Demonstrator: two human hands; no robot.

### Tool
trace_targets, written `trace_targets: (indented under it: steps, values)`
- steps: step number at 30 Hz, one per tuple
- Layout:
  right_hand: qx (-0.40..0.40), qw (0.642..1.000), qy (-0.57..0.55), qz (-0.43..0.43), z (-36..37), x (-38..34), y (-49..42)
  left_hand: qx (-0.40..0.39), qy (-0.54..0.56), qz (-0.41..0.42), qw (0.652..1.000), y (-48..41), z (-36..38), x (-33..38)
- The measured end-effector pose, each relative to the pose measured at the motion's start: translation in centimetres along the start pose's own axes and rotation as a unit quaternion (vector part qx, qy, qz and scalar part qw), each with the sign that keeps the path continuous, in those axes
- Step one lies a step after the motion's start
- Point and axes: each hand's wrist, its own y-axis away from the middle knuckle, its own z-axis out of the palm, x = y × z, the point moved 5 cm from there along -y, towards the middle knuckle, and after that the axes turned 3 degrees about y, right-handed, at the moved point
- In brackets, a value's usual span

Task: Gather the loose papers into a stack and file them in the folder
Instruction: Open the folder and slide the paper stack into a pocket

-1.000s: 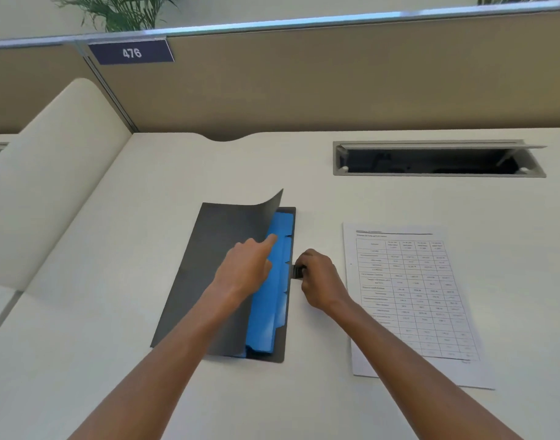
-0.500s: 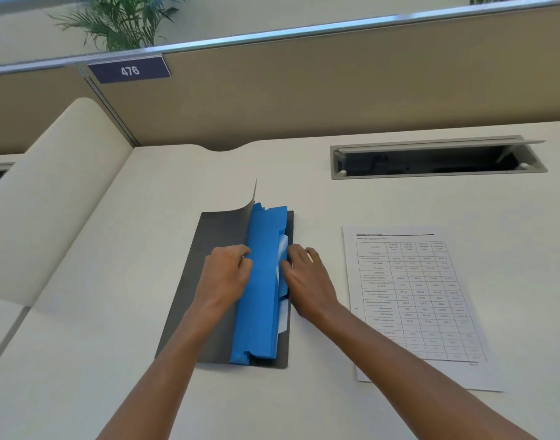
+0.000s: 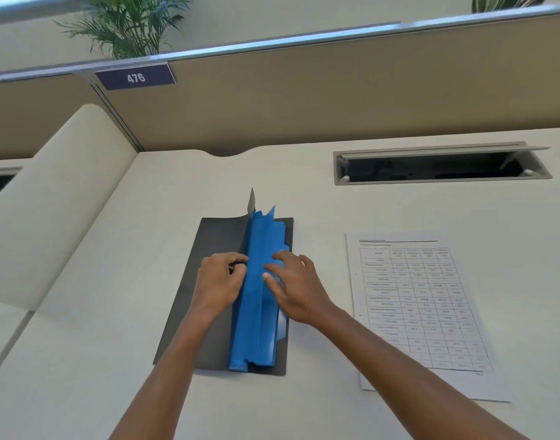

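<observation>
Beige partition panels stand behind a pale, matte surface, with a number plate and a green plant above them, and an open cable tray is set into the surface at the right.

On the surface, in the middle, lies the folder. Its dark grey cover is thin and a little flexible; the far corner of the cover stands up and curls. Inside are blue dividers with stepped tabs along the right edge. They look like smooth plastic or coated card, thin and springy, so I think they will slip against each other and want to fall shut when released.

The left hand has its fingers curled closed at the left edge of the blue dividers, pinching a leaf there, and seems to hold the leaves upright. The right hand lies on the blue dividers with the fingers spread and almost flat; it presses on them and grips nothing that I can see.

The loose papers lie to the right of the folder, apart from it, flat on the surface. The top sheet is white with a printed table. I cannot tell how many sheets are under it. Paper like this is light and limp and bends under its own weight. In my judgement it is best to slide it to the edge of the surface or to lift one corner, then hold it along a long side with both hands, so that it does not crease when it enters between the dividers.
</observation>
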Motion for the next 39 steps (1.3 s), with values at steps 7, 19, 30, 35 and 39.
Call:
trace_targets:
  steps: [7, 19, 30, 35, 39]
  values:
    - [-0.021, 0.979, -0.071, 0.188, 0.1, -1.2, -1.2, 0.017, -0.015, 0.003, 1.000, 0.3, 0.0, 0.5]
    - [-0.018, 0.948, -0.178, 0.264, 0.1, -1.5, -1.3, -0.090, -0.238, -0.010, 0.967, 2.2, 0.9, 2.3]
    - [-0.057, 0.937, -0.253, 0.236, 0.3, -1.3, -1.6, -0.104, -0.303, -0.003, 0.947, 4.7, 2.9, 3.6]
    - [-0.059, 0.939, -0.278, 0.195, 0.3, -1.7, -1.7, -0.071, -0.328, 0.001, 0.942, 4.5, 2.2, 4.4]
    - [-0.058, 0.941, -0.290, 0.166, 0.3, -1.8, -1.5, -0.064, -0.357, 0.017, 0.932, 4.6, 2.4, 4.5]
